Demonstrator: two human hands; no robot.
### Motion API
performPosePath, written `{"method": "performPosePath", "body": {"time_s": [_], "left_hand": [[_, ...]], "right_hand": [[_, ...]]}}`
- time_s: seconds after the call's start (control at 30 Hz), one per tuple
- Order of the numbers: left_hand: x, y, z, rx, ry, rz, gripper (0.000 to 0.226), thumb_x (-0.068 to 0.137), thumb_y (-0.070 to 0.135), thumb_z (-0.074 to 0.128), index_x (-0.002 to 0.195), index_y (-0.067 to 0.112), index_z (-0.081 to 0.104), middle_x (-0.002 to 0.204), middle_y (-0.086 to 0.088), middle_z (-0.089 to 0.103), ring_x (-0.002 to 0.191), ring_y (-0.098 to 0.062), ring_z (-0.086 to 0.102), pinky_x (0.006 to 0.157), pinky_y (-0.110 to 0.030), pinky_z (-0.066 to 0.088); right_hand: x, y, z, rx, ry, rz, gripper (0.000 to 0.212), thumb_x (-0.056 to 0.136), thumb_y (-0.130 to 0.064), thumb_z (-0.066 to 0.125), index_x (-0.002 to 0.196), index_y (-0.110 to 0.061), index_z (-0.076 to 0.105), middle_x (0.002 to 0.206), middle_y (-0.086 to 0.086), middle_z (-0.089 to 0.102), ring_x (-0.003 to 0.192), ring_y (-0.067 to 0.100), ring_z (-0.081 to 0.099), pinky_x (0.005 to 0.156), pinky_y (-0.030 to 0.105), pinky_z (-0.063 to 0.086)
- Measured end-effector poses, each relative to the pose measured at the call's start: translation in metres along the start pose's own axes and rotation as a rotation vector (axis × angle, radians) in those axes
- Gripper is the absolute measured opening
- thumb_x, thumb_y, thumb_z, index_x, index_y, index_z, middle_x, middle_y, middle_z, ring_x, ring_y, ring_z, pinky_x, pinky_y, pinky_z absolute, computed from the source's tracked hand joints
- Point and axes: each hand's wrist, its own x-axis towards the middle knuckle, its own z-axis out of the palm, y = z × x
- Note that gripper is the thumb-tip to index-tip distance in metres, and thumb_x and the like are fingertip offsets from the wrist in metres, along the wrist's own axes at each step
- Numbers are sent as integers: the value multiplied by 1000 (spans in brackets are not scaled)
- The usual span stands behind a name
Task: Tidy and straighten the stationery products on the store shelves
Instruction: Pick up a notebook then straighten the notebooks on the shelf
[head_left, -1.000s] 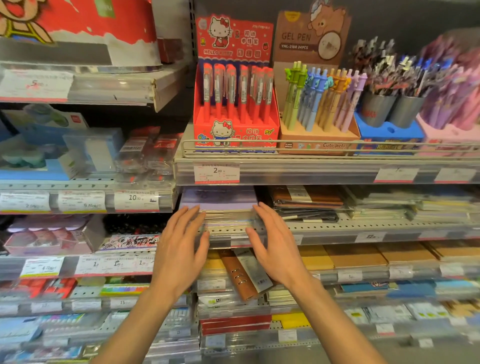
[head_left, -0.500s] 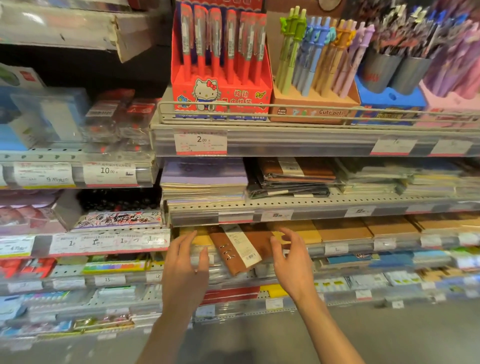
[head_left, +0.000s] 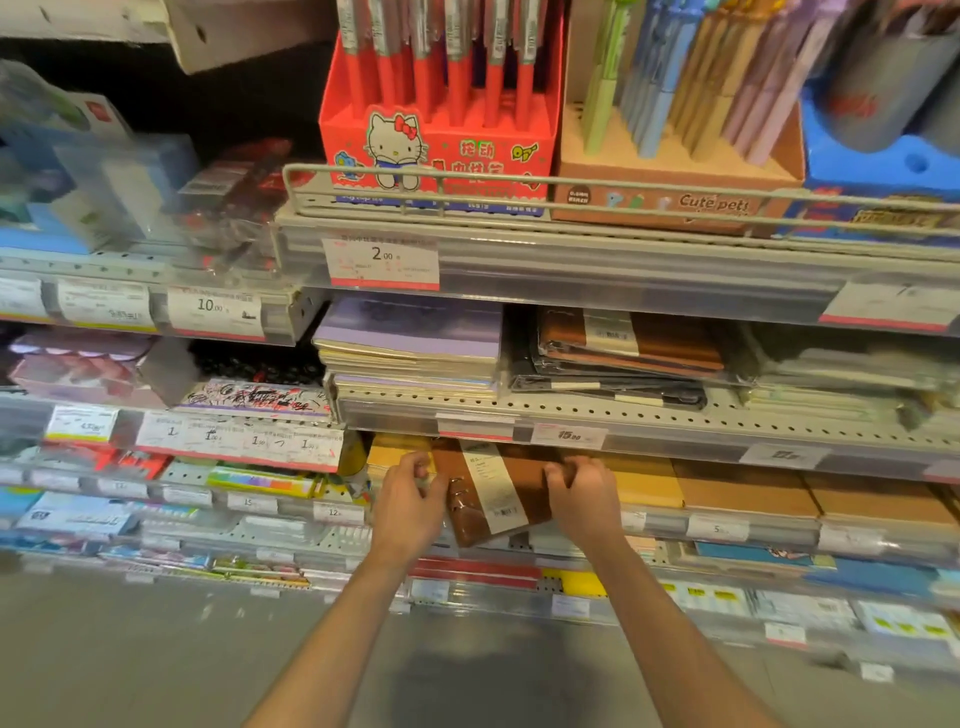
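brown binder notebook (head_left: 498, 493) lies tilted on the third shelf (head_left: 727, 525), overhanging its front edge, between yellow notebooks (head_left: 644, 480). left hand (head_left: 410, 501) grips its left edge, fingers curled. right hand (head_left: 584, 493) grips its right edge, fingers curled. purple notebook stack (head_left: 415, 343) sits on the shelf above.

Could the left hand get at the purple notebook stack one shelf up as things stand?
Probably yes: the left hand grips the brown binder, but the purple stack sits open-fronted just above, nothing between.

Prob. stationery shop: price tags (head_left: 383, 261) on shelves w/ pen displays (head_left: 441, 119).
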Motion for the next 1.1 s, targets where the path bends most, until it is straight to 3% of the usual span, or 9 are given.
{"method": "performPosePath", "body": {"time_s": [0.17, 0.3, 0.43, 0.5, 0.57, 0.73, 0.87, 1.0, 1.1], "left_hand": [[14, 1, 16, -97, -15, -98, 44, 93, 27, 65, 134, 16, 52, 108, 4, 60, 94, -15, 58, 77, -26, 44], [18, 0, 26, -123, 12, -145, 46, 91, 23, 68, 133, 15, 50, 88, 12, 55, 86, -12, 60, 64, -18, 40], [22, -2, 27, -154, -14, -183, 53, 88, 21, 70, 136, 18, 47, 85, 11, 62, 77, -5, 62, 63, -20, 45], [22, -4, 29, -210, -81, -233, 59, 88, 21, 70, 140, 19, 42, 87, 4, 69, 81, -11, 68, 74, -33, 56], [22, -7, 31, -243, -139, -263, 61, 88, 25, 69, 141, 18, 39, 91, 0, 72, 86, -18, 70, 86, -42, 57], [19, -11, 32, -364, -175, -253, 28, 87, 23, 72, 102, 29, 49, 98, -7, 72, 90, -23, 71, 86, -47, 58], [9, -14, 24, -444, -210, -237, 31, 86, 19, 73, 104, 26, 48, 95, -3, 71, 82, -16, 71, 72, -36, 58], [-4, -19, 16, -488, -268, -200, 32, 86, 20, 73, 108, 25, 50, 96, 2, 71, 85, -14, 71, 67, -29, 53], [-11, -22, 14, -480, -337, -160, 29, 87, 19, 73, 105, 28, 53, 101, 4, 69, 92, -14, 69, 67, -28, 52]], "right_hand": [[15, 0, 7, -159, -41, -31, 25, 100, -36, 47, 94, -16, 60, 95, 3, 52, 104, 25, 50, 93, 35, 42], [14, 7, 15, -226, -46, -36, 33, 97, -45, 50, 112, -17, 60, 113, 6, 54, 118, 27, 46, 100, 39, 37], [10, 11, 13, -64, -35, 3, 36, 92, -38, 61, 121, -17, 58, 124, 6, 54, 122, 27, 44, 104, 42, 37], [8, 12, 10, -13, -39, 21, 39, 90, -32, 64, 124, -16, 56, 124, 6, 54, 121, 27, 45, 105, 45, 40], [5, 14, 9, 39, -42, 32, 40, 89, -27, 64, 126, -16, 55, 125, 6, 52, 120, 27, 44, 105, 46, 41], [3, 12, 7, 136, -22, 79, 34, 89, -28, 66, 117, -11, 60, 122, 11, 54, 119, 31, 49, 103, 48, 45], [-5, 16, 7, 178, -11, 160, 33, 90, -35, 66, 110, -8, 63, 116, 12, 56, 104, 32, 60, 94, 42, 51], [-21, 25, 9, 238, 43, 239, 30, 89, -40, 67, 98, -14, 56, 108, 3, 54, 99, 25, 60, 85, 33, 46], [-34, 34, 9, 328, 74, 305, 37, 88, -41, 70, 105, -16, 50, 99, 2, 63, 99, 26, 63, 81, 33, 47]]}}
